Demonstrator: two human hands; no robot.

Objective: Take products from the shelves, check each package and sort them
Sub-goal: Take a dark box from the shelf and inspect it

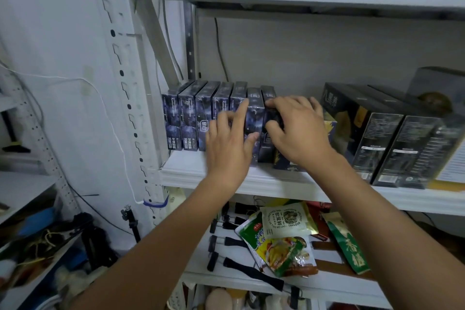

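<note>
Several dark blue starry boxes (187,118) stand upright in a row on the white shelf (251,181). My left hand (230,141) pinches one of them (254,113), index finger on its left side and thumb on its front. My right hand (297,128) grips the box beside it on the right (268,94), fingers curled over its top and front. Both gripped boxes stick out a little from the row. A blue and yellow box (329,126) sits partly hidden behind my right hand.
Black boxes (382,133) fill the right of the shelf, a grey box (437,83) behind them. The shelf below holds food pouches (284,241) and black clips (234,241). A perforated white upright (125,98) stands left; cluttered shelves lie further left.
</note>
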